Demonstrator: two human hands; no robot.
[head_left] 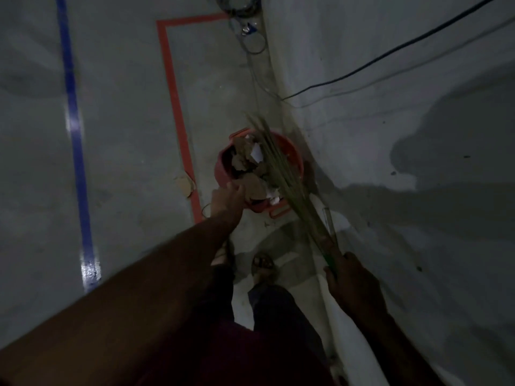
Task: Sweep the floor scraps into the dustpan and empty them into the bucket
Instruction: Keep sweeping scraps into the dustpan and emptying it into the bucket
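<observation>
A red bucket (289, 154) stands on the grey floor next to the wall, filled with brown cardboard and white paper scraps (245, 160). My left hand (225, 199) reaches down to its near-left rim, and the fingers curl over the rim beside a cardboard piece. My right hand (348, 277) grips the green handle of a stick broom (281, 174), whose bristles lie slanted across the top of the bucket. I cannot make out a dustpan in this dim view. A loose cardboard scrap (184, 185) lies on the floor left of the bucket.
The wall (390, 135) rises right of the bucket, with a black cable (390, 52) running along it. Red tape (178, 118) and blue tape (76, 140) mark the floor. A coil of wires (245, 26) lies farther back. My sandalled feet (262, 264) stand just behind the bucket.
</observation>
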